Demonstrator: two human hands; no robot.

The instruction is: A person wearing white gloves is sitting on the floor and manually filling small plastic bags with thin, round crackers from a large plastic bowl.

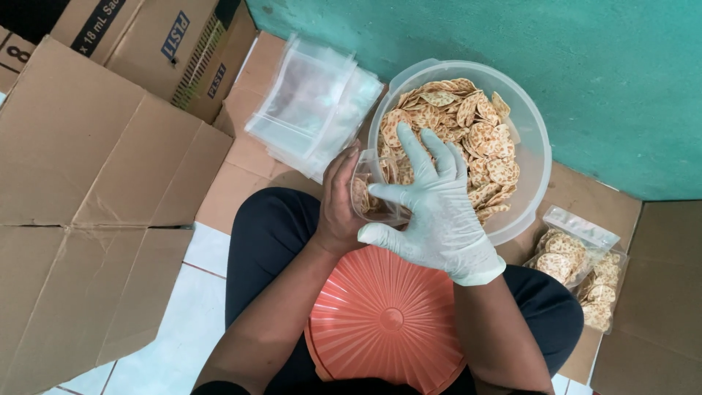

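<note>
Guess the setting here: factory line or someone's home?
Likely a home floor used for packing snacks: flattened cardboard over tiles, a clear tub of crackers, and filled zip bags beside a painted wall.

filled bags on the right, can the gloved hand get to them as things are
Probably yes: the filled bags lie uncovered beside the right knee, with nothing between. But the right hand is at the small bag the left hand holds.

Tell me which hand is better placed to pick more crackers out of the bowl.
Right. The gloved right hand is already spread over the crackers in the clear bowl. The bare left hand is occupied holding the small clear bag open at the rim.
</note>
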